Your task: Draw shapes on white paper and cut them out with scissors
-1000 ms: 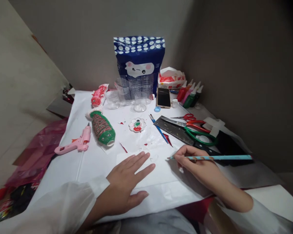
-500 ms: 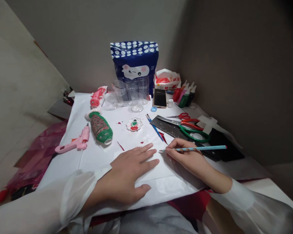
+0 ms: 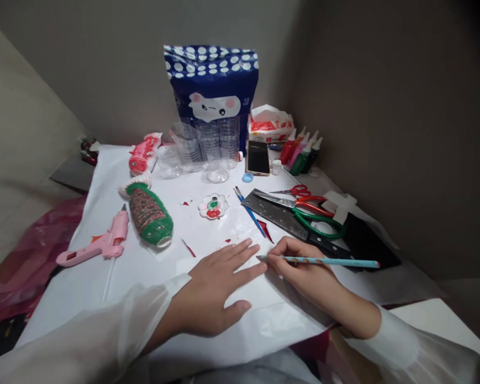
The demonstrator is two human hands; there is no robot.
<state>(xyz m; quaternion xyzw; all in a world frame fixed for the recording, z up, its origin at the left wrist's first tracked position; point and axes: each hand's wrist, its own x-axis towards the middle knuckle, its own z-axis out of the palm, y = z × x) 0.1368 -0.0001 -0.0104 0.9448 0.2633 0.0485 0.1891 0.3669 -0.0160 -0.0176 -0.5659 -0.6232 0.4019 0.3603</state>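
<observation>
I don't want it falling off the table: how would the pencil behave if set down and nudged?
The pencil in the right hand looks stiff, since it runs long and straight. It is probably light, being so slim. It could roll on the fairly flat white cover, though whether it is round I cannot tell.

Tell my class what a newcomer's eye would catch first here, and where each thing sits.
Probably the tall blue bag with white dots, standing at the back. Next, perhaps, the green fish figure on the left, beside a pink glue gun. In front, the right grip holds a light-blue pencil close to the left grip.
</observation>
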